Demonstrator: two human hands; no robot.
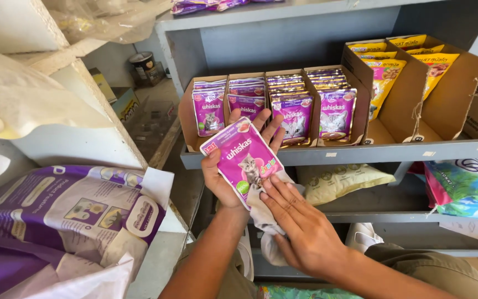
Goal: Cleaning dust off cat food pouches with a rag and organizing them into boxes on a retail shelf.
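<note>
Pouch (244, 158): one purple pet-food sachet with a kitten picture, held tilted in front of the grey shelf (360, 152), at centre of view, its top corner pointing up and left.

Left hand (233, 160): lay beneath the pouch, palm up, forearm rising from the near edge. Thumb hooked over the pouch's left edge; fingertips (261, 117) showed past its far edge. Grip closed on the pouch, cradling it from behind.

Right hand (300, 227): came in from the near right, back of the hand upward, fingers stretched flat and pointing far-left. Fingertips pressed a white cloth (264, 218) against the pouch's near-right corner. Whether the fingers pinched the cloth or only pushed on it could not be told; the cloth hung down between the two wrists.

Cardboard tray (186, 119): stood on the shelf just beyond the hands, with four rows of upright purple pouches (297, 113).

Second cardboard tray (449, 94): to the right on the same shelf, tilted back, holding yellow pouches (385, 75), partly filled.

Lower shelf: a pale yellow bag (341, 180) lay flat; a green and blue sack (466, 185) lay at far right.

Near left: a large purple and white bag (67, 213) lay on a white ledge (156, 260), well apart from the hands.
</note>
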